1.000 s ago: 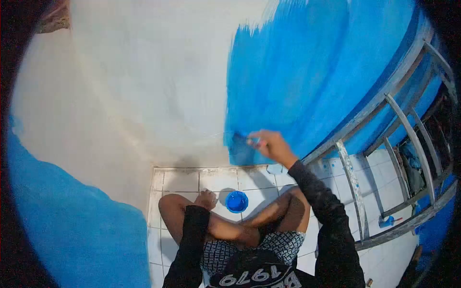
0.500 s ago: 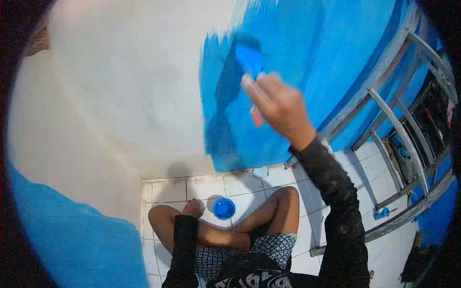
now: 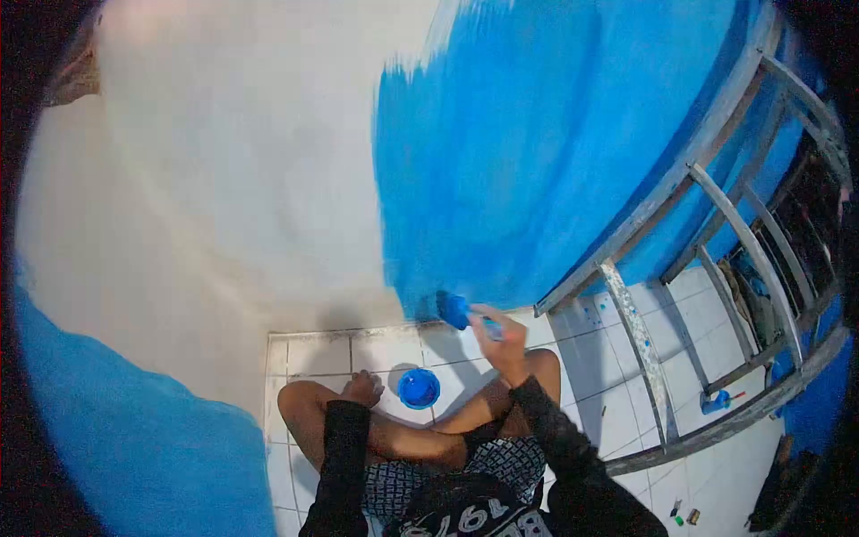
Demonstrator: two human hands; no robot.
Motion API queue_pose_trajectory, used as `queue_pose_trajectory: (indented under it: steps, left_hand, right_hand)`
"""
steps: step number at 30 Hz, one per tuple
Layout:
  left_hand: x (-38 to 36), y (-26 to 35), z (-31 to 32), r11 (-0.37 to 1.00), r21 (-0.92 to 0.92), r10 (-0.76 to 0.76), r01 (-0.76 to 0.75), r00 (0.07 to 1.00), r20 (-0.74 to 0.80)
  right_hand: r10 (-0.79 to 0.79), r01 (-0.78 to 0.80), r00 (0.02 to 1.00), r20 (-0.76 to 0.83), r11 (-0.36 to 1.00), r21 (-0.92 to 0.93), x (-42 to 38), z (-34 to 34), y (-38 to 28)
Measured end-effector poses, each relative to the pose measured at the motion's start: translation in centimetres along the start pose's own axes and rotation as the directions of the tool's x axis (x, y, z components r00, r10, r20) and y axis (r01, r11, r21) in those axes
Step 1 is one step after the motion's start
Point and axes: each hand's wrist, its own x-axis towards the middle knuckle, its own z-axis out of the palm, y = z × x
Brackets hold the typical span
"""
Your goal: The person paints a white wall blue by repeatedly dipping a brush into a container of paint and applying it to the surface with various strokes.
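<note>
My right hand is closed around the handle of a paintbrush. Its bristle end, covered in blue, is at the bottom of the painted part of the wall, close to the floor. Between my crossed legs and the wall stands a small tub of blue paint. Left of that tub, my left hand rests by my knee with nothing visible in it, its fingers loosely apart.
A wooden ladder leans along the right side over white floor tiles. Past its rails lies a blue-stained brush-like item. Small bits lie at lower right. The left wall is partly blue.
My right hand has come down with the paintbrush from high on the blue area to the wall's lower edge. My left hand has stayed by the knee.
</note>
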Motion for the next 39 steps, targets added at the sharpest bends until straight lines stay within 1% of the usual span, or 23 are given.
queue_pose_trajectory:
  steps: [1, 2, 4, 5, 6, 7, 8, 9, 11, 13, 17, 19, 20, 22, 23, 25, 26, 28, 31, 32, 34, 36, 39]
  left_hand:
    - [1.3, -0.5, -0.5, 1.0, -0.005, -0.007, 0.007, 1.0, 0.013]
    - [2.5, -1.2, -1.0, 0.982, -0.165, -0.067, 0.088, 0.989, 0.13]
    - [4.0, -1.7, -1.8, 0.851, -0.439, -0.105, 0.289, 0.912, 0.396]
    - [4.3, -1.5, -2.0, 0.743, -0.533, -0.084, 0.404, 0.847, 0.526]
    - [4.5, -1.4, -2.1, 0.621, -0.587, -0.042, 0.52, 0.77, 0.637]
    - [4.3, -1.4, -3.0, 0.618, -0.586, -0.024, 0.524, 0.758, 0.652]
    - [4.5, -2.2, -4.7, 0.577, -0.639, -0.041, 0.508, 0.8, 0.598]
    - [4.8, -3.0, -6.4, 0.537, -0.69, -0.063, 0.485, 0.839, 0.54]
    - [5.5, -3.4, -7.6, 0.511, -0.673, -0.042, 0.536, 0.797, 0.603]
    - [5.3, -3.3, -7.5, 0.397, -0.772, -0.018, 0.496, 0.845, 0.534]
    - [5.5, -3.2, -7.5, 0.374, -0.807, 0.037, 0.457, 0.862, 0.506]
    - [6.0, -3.5, -9.1, 0.341, -0.8, 0.075, 0.494, 0.834, 0.547]
    - [6.0, -3.4, -8.9, 0.336, -0.8, 0.08, 0.497, 0.831, 0.55]
    - [5.7, -3.0, -8.4, 0.39, -0.808, 0.066, 0.442, 0.862, 0.503]
    - [5.7, -2.9, -8.2, 0.384, -0.808, 0.063, 0.447, 0.86, 0.506]
    - [5.7, -3.0, -8.5, 0.319, -0.81, 0.097, 0.492, 0.834, 0.544]
    - [5.6, -3.0, -8.6, 0.315, -0.81, 0.098, 0.495, 0.832, 0.546]
    - [5.9, -3.2, -8.9, 0.316, -0.768, 0.104, 0.557, 0.784, 0.612]
    - [7.5, -4.2, -12.2, 0.392, -0.715, 0.119, 0.579, 0.738, 0.664]
    - [7.0, -3.9, -11.6, 0.392, -0.712, 0.118, 0.582, 0.736, 0.667]
    - [5.8, -3.4, -10.0, 0.343, -0.8, 0.072, 0.493, 0.835, 0.545]
    - [5.3, -3.2, -9.4, 0.333, -0.792, 0.077, 0.512, 0.822, 0.564]
    - [5.6, -3.0, -9.2, 0.344, -0.786, 0.06, 0.514, 0.823, 0.565]
  right_hand:
    - [0.421, -0.402, 0.906, -0.042, 0.888, 0.221, -0.9, -0.1, -0.2]
    - [0.432, -0.416, 0.902, -0.023, 0.882, 0.221, -1.4, -0.1, 0.1]
    - [0.716, -0.383, 0.681, -0.152, 0.525, 0.76, -3.0, 0.0, 0.7]
    - [0.74, -0.417, 0.66, -0.132, 0.507, 0.755, -4.3, 0.1, 1.2]
    - [0.769, -0.37, 0.637, -0.047, 0.358, 0.857, -5.1, 0.4, 1.8]
    - [0.783, -0.305, 0.621, 0.036, 0.2, 0.931, -5.7, 0.6, 2.1]
    - [0.921, -0.278, 0.388, 0.039, 0.077, 0.957, -4.2, 0.8, -0.7]
    - [0.925, -0.281, 0.378, 0.041, 0.073, 0.957, -5.3, 1.1, 0.0]
    - [0.875, -0.344, 0.454, 0.17, -0.004, 0.939, -8.0, 1.9, 1.6]
    - [0.91, -0.384, 0.359, 0.208, -0.059, 0.921, -8.6, 2.8, 1.7]
    - [0.938, -0.385, 0.319, 0.138, -0.005, 0.923, -8.3, 3.6, 0.5]
    - [0.885, -0.512, 0.461, 0.055, 0.215, 0.832, -7.5, 2.9, -0.2]
    - [0.889, -0.518, 0.455, 0.057, 0.212, 0.829, -7.2, 2.5, -0.7]
    - [0.855, -0.654, 0.514, -0.064, 0.439, 0.617, -6.8, 1.8, -1.9]
    - [0.855, -0.659, 0.515, -0.059, 0.439, 0.611, -7.3, 1.9, -1.3]
    - [0.578, -0.571, 0.815, -0.035, 0.813, 0.118, -7.9, 1.9, -0.9]
    - [0.579, -0.573, 0.814, -0.031, 0.811, 0.116, -8.2, 2.1, -0.9]
    - [0.362, -0.365, 0.927, 0.094, 0.931, 0.015, -6.0, 2.6, -3.8]
    - [0.262, -0.286, 0.941, 0.213, 0.954, 0.088, -6.7, 4.9, -2.6]
    - [0.152, -0.169, 0.963, 0.221, 0.984, 0.058, -6.5, 5.0, -2.5]
    - [0.146, -0.161, 0.949, 0.28, 0.987, 0.031, -6.4, 5.3, -2.4]
    - [0.143, -0.153, 0.93, 0.338, 0.988, 0.004, -6.4, 5.6, -2.4]
    - [0.105, -0.136, 0.968, 0.23, 0.983, 0.126, -6.0, 5.6, -2.5]
